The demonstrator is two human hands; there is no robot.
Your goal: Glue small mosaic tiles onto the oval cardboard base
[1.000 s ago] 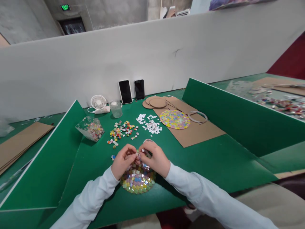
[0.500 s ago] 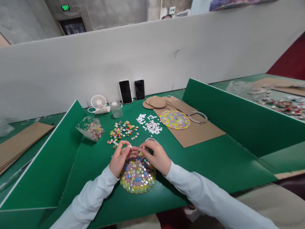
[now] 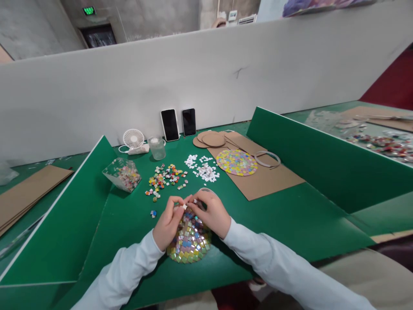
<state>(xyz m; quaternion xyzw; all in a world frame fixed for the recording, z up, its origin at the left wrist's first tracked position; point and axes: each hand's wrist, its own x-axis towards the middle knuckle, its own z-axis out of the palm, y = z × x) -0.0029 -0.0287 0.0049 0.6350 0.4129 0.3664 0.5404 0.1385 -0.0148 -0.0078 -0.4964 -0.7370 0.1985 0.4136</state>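
My left hand pinching white square; my right hand curled, grip unclear; mosaic disc at six o'clock

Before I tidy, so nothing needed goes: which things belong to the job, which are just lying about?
Likely job: shiny round tile mosaic; loose multicoloured square tiles; small white squares; clear plastic tub.

Probably lying about: round white fan; two black-screened phones; clear handled cup.

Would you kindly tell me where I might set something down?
Bare patches: between right hand, cardboard sheet and right divider; between left divider, plastic container and stray blue tile. Crowded spots: loose tiles, white squares, the nearer mosaic disc.
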